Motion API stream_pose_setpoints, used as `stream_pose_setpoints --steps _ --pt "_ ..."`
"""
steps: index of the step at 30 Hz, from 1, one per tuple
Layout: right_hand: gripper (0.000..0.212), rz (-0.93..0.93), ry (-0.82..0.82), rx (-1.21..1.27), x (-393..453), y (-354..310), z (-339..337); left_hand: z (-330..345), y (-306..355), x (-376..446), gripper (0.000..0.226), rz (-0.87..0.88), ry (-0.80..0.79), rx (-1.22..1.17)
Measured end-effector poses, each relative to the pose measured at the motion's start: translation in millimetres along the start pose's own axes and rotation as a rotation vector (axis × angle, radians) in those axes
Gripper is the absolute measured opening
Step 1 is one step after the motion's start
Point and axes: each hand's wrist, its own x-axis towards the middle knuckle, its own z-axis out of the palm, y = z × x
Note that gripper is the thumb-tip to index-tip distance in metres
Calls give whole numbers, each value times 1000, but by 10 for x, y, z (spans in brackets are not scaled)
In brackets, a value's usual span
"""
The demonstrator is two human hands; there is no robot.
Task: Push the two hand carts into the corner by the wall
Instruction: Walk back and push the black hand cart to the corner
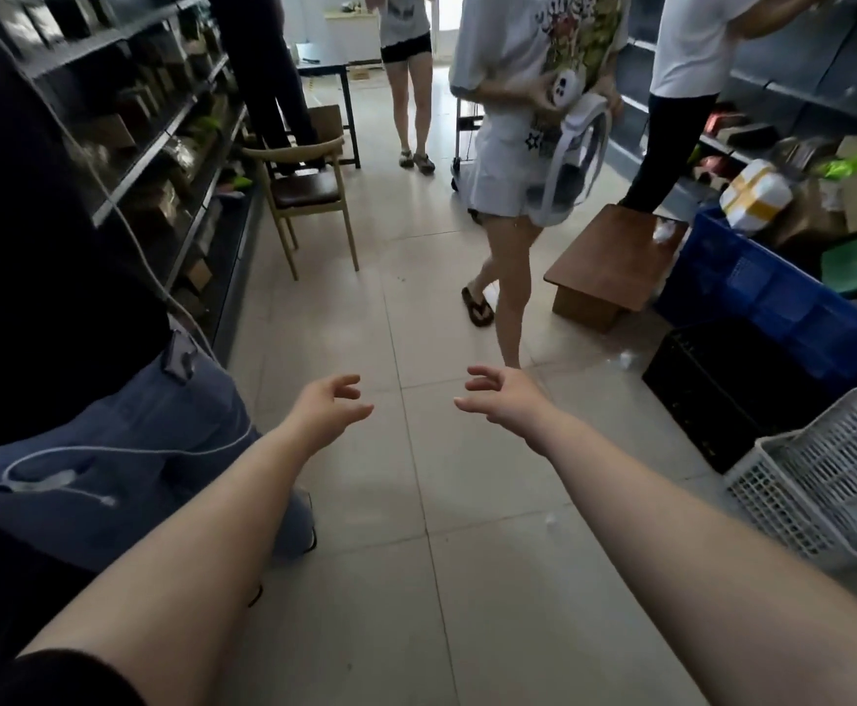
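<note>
- Both hands are loose and empty: left hand (pixel 327 407) and right hand (pixel 505 397) reach out over the floor, fingers curled, gripping nothing.
- Left edge now: a person in dark top and jeans (pixel 110 440) stands close, a white cable (pixel 126 450) trailing across the leg.
- Beyond them, dark shelves (pixel 151 140) run down the aisle, packed with goods too dim to read.
- A wooden chair (pixel 309 196) stands by the shelves, and someone in dark trousers is standing on its seat.
- Centre, pale floor tiles (pixel 416 501) stretch away, bare between the arms.
- A cart (pixel 467 129) shows far down the aisle, only a slice of dark frame and wheels, mostly hidden behind a person in a white printed shirt (pixel 533 43). A second cart I cannot make out.
- That person walks mid-aisle, holding a white bag (pixel 576 145).
- Right of them, a low brown stool (pixel 615 257) with someone's foot on it.
- Then a blue crate (pixel 773 298) heaped with boxes, a black crate (pixel 722 389) below it, and a white basket (pixel 824 476) cut off by the right edge.
- Heads all fall outside the top of view.
</note>
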Motion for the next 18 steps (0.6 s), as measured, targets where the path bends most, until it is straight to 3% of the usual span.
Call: stream_pose_setpoints --steps 18 --pt "58 15 -70 31 2967 -965 -477 -311 695 2695 55 -113 125 -108"
